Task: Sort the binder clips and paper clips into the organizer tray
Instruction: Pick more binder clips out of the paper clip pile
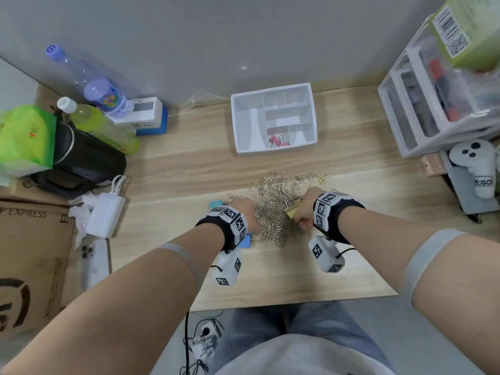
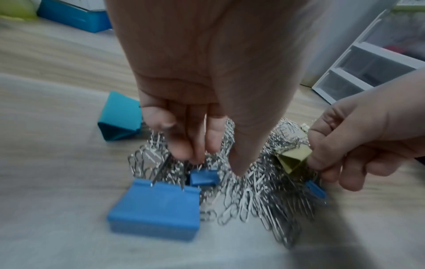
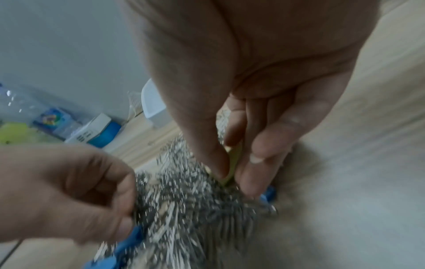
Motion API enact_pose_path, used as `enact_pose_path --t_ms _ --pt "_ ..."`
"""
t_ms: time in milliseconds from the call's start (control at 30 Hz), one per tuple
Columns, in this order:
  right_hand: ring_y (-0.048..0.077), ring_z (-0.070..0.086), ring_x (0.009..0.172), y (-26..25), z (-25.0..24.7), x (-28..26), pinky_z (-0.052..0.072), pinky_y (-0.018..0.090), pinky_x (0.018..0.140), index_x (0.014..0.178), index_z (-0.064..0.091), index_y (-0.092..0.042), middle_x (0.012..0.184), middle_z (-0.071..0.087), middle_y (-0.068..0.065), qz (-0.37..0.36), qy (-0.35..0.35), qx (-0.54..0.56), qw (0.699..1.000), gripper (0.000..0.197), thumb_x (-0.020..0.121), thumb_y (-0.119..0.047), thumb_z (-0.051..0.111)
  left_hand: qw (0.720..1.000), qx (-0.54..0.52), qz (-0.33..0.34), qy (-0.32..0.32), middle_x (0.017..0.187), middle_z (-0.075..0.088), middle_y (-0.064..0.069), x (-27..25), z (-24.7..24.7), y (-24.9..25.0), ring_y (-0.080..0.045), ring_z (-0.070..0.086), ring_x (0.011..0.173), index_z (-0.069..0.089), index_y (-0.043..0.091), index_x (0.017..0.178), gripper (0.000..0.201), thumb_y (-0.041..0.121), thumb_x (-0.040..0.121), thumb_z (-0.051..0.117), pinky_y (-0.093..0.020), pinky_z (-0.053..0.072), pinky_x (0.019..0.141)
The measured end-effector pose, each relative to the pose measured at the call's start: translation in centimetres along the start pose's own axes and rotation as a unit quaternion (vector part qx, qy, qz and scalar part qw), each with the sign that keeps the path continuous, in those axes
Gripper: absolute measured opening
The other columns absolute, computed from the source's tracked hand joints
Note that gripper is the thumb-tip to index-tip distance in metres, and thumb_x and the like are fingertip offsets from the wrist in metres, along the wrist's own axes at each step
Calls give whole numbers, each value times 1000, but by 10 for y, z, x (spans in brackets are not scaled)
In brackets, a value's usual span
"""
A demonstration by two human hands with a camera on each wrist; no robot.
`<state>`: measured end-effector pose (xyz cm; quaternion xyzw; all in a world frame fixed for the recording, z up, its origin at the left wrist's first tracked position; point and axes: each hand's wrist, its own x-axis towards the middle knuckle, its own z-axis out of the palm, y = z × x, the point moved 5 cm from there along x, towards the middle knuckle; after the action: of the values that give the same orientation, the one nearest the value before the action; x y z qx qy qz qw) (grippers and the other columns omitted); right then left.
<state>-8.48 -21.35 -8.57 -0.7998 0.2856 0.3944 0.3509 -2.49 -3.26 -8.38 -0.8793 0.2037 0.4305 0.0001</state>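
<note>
Dozens of silver paper clips (image 1: 273, 209) are lying in a tangled heap on the wooden desk (image 1: 189, 169), with the white organizer tray (image 1: 273, 117) sitting well apart behind them, near the wall. One front compartment of the tray is already holding pink binder clips (image 1: 278, 140); the other compartments are looking bare.

Going by size, the large blue binder clip (image 2: 154, 207) is standing at the near edge of the heap, wire handles up. It is probably stiff and fairly weighty for its kind, so the handles or the flat sides are offering the surest hold. A teal binder clip (image 2: 120, 116) is lying just beside the heap. A yellow-green binder clip (image 2: 293, 158) is being pinched between the thumb and fingers of the right hand (image 2: 368, 136); its painted sides likely run slippery, so a firm pinch across the body is suiting it. A small blue binder clip (image 2: 203, 177) is sitting in the middle of the heap, and another (image 2: 317, 191) below the right hand.

The left hand (image 2: 202, 91) is reaching down with fingers curled into the paper clips; blur is hiding whether it is gripping anything. Those clips are light, springy and prone to hooking together, so lifting one may be dragging several along.
</note>
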Motion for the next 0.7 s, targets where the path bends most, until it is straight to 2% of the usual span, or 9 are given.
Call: enact_pose_path --t_ms 33,67,100,133,167,267,467,700 --pt "28 69 72 1 5 -1 59 36 67 75 59 -14 82 69 11 3 9 -20 1000 27 59 -23 78 1000 5 -9 6 62 48 0 -3 4 1 -21 48 56 47 17 65 32 33 74 74 -30 46 51" --pt "25 62 61 3 7 -4 54 28 56 69 54 -15 70 62 7 11 23 -46 999 25 61 -22 77 1000 17 -11 12 64 52 -1 -4 9 1 -20 51 56 50 16 69 30 35 75 73 -29 49 52" --pt "20 49 49 3 9 -9 43 20 46 61 48 -17 58 50 3 19 37 -66 997 28 64 -20 76 999 26 -12 19 66 54 -1 -6 13 2 -19 52 56 52 15 71 29 36 77 71 -28 49 52" --pt "17 38 44 5 10 -13 32 16 41 56 43 -18 53 41 1 26 48 -80 995 34 66 -20 75 999 26 -11 28 65 54 -1 -7 16 2 -19 52 56 52 15 71 29 37 78 69 -26 47 50" --pt "16 34 43 4 7 -16 26 15 40 54 41 -18 51 38 0 25 70 -85 994 36 66 -20 75 999 34 -10 40 63 53 -1 -9 16 2 -18 51 54 50 15 68 31 37 80 67 -24 45 48" --pt "16 38 46 14 7 -13 28 18 43 56 44 -16 53 42 1 21 99 -73 992 32 66 -20 74 996 54 -1 67 57 48 0 -11 19 4 -17 51 54 41 17 59 38 36 81 64 -23 37 44" --pt "17 45 48 26 12 -15 32 19 44 61 51 -15 54 50 1 17 123 -53 991 28 66 -27 76 995 57 4 83 62 47 -1 -13 22 4 -22 54 67 36 16 62 33 16 82 63 -26 30 43" --pt "17 45 49 24 16 -17 32 19 44 59 46 -15 56 48 2 20 124 -59 990 29 67 -15 73 995 51 -10 90 69 51 -1 -15 24 5 -19 53 65 40 16 66 24 12 78 61 -24 34 44"
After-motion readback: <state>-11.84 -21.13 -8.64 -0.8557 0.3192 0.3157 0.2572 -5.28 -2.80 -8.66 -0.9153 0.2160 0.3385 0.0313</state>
